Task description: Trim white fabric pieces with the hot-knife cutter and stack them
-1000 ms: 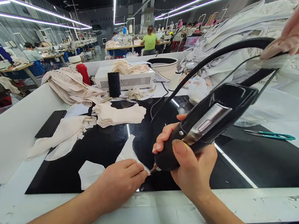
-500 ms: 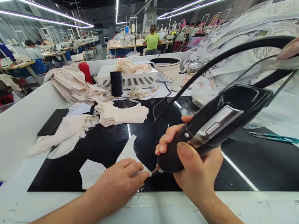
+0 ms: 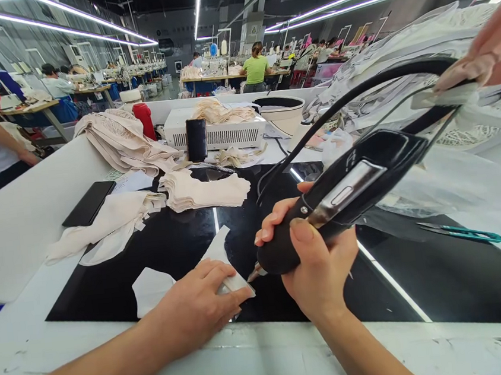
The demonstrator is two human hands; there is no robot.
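My right hand [image 3: 314, 258] is wrapped round a black corded handheld tool [image 3: 343, 180] with a silver switch plate and a pointed metal tip. The tip comes down close to the right edge of a white fabric piece [image 3: 216, 248]; whether it touches is too fine to tell. Thumb and fingers of my left hand [image 3: 200, 300] grip and press that piece against the glossy black board [image 3: 162, 244]. A second white piece [image 3: 153, 288] lies left of the hand, partly covered by my forearm.
Beyond lie a cream fabric stack [image 3: 208, 190], a dark phone [image 3: 88, 203] and a propped phone [image 3: 196, 139] before a white vented box [image 3: 222, 134]. Teal-handled snips [image 3: 461, 231] are at right. A pinkish bundle [image 3: 466, 66] meets the tool's cable; cloth or hand, I cannot tell.
The tool and my right hand have moved slightly left and up. My left hand has shifted little. At far left, a different person stands in view.
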